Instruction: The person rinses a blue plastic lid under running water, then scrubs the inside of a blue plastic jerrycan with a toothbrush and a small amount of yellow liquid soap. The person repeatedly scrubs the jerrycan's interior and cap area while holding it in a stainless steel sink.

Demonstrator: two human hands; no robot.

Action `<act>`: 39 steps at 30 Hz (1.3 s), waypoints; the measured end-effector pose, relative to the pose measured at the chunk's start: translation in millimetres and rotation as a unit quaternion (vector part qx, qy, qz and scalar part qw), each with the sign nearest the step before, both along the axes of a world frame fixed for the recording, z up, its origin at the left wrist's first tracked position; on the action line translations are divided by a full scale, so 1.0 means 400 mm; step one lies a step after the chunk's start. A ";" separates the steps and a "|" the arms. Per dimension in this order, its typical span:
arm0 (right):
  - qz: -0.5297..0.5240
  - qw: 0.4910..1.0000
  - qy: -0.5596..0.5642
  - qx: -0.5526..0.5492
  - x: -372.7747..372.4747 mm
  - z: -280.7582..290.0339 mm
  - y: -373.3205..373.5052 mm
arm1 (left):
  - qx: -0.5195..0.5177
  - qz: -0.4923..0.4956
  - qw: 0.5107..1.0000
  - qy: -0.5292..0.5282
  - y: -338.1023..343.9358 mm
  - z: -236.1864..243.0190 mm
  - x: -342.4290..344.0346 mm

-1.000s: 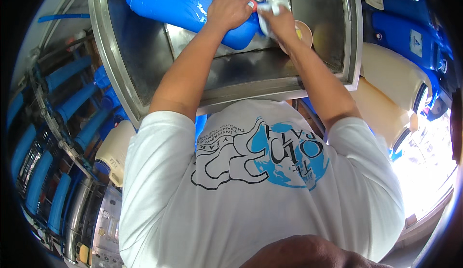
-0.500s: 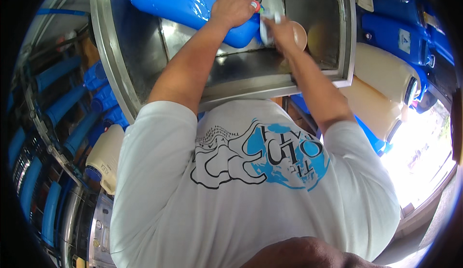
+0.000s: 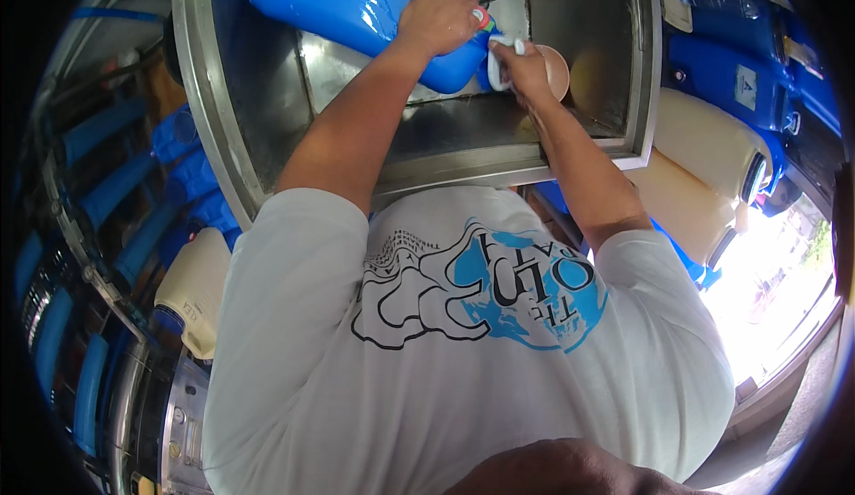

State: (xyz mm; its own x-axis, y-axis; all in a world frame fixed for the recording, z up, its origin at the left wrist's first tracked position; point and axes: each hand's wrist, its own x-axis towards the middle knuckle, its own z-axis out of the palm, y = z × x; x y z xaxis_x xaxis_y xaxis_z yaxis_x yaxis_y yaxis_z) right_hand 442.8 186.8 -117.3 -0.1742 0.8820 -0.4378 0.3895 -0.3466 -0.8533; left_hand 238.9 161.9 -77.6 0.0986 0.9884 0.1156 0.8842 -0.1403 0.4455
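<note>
A wet blue plastic water jug (image 3: pixel 334 5) lies on its side in a stainless steel sink (image 3: pixel 419 147), its shoulder and neck pointing right. My left hand (image 3: pixel 436 16) presses over its upper side near the shoulder, fingers curved onto the plastic, beside a red-and-white spigot (image 3: pixel 482 18). My right hand (image 3: pixel 525 72) is closed round a white scrubber (image 3: pixel 496 65), whose exact kind is partly hidden by the fingers. The scrubber is against the jug's neck end. Just behind my right hand sits a pale pink round bowl (image 3: pixel 557 73), partly covered by the hand.
Blue jugs (image 3: pixel 721 72) and cream containers (image 3: pixel 704 134) crowd the right side. More blue jugs (image 3: pixel 191 179) and a cream container (image 3: pixel 198 286) stand at left, near a rack with blue bars (image 3: pixel 107 139). The sink's raised metal rim (image 3: pixel 209 94) surrounds the work.
My right hand and the scrubber have shifted slightly downward and right at the jug's neck, and are less blurred. My left hand remains on the jug.
</note>
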 end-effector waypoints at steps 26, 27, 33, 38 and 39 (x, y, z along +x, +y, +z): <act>0.170 0.985 0.000 0.039 -0.098 0.114 0.062 | 0.010 -0.038 0.998 0.051 -0.014 -0.051 -0.079; 0.159 0.986 0.018 0.041 -0.108 0.115 0.061 | 0.013 -0.034 0.998 0.052 -0.012 -0.061 -0.074; 0.187 0.980 -0.002 0.071 -0.103 0.118 0.067 | 0.027 -0.017 0.998 0.049 -0.011 -0.064 -0.080; 0.147 0.989 0.003 0.033 -0.026 0.047 0.025 | 0.023 -0.027 0.999 -0.001 -0.021 -0.066 -0.072; 0.154 0.988 0.003 0.033 -0.060 0.090 0.054 | 0.023 -0.026 0.999 0.024 -0.020 -0.072 -0.077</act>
State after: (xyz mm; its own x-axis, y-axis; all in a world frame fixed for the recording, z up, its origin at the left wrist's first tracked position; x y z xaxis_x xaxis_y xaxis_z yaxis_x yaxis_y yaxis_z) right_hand 418.9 208.2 -81.3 -0.4411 0.8136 -0.3787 0.4623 -0.1557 -0.8729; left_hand 208.3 154.0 -106.6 0.1557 0.9757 0.1538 0.8955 -0.2052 0.3950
